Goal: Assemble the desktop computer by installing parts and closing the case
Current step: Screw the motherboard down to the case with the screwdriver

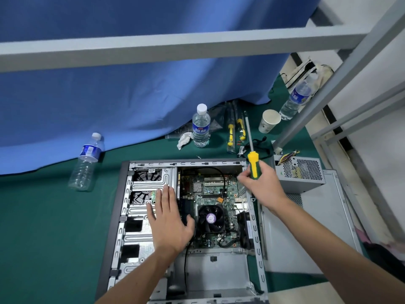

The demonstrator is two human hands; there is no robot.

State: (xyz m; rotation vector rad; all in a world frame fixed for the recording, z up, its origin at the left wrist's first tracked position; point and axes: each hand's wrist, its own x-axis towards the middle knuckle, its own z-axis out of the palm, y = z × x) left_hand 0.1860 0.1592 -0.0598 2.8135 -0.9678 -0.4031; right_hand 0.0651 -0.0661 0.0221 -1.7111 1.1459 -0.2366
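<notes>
Yellow-and-green-handled screwdriver (253,165) sits gripped in the right hand (260,185), ready for screws, while the flat, open-fingered left hand (169,218) steadies the open grey metal computer case (122,216).

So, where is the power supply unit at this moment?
In the head view, the power supply unit sits outside the open case, on the right, on the grey side panel, just beyond the right hand gripping the screwdriver.

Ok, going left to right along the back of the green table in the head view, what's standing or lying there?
Tilted near-empty bottle → crumpled tissue → upright water bottle → yellow-handled tools in a packet → paper cup → third bottle.
</notes>
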